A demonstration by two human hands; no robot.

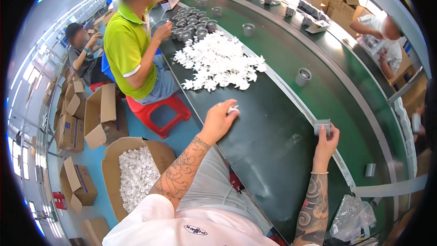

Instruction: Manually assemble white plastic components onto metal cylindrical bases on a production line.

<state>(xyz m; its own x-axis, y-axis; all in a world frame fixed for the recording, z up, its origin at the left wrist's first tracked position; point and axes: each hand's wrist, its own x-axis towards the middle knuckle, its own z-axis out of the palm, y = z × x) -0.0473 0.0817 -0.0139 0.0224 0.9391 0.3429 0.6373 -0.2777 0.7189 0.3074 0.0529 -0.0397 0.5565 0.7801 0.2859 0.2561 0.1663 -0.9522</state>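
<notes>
My left hand (218, 120) is closed over the near edge of the dark worktop, pinching a small white plastic piece (233, 109) between thumb and fingers. Farther right, my right hand (327, 142) grips a small grey plastic cup (322, 125) above the rail beside the belt. Its opening cannot be made out. Beyond my left hand lies a large heap of white plastic pieces (221, 59), like the one I hold. Behind that heap stand many grey cups (193, 22) close together.
A green conveyor belt (282, 95) curves past the worktop, carrying single grey cups (303, 76). At left, a person in a lime-green shirt (129, 48) sits on a red stool (159, 114). An open carton (109, 164) of white pieces stands beside me. Clear plastic bags (353, 216) lie at lower right.
</notes>
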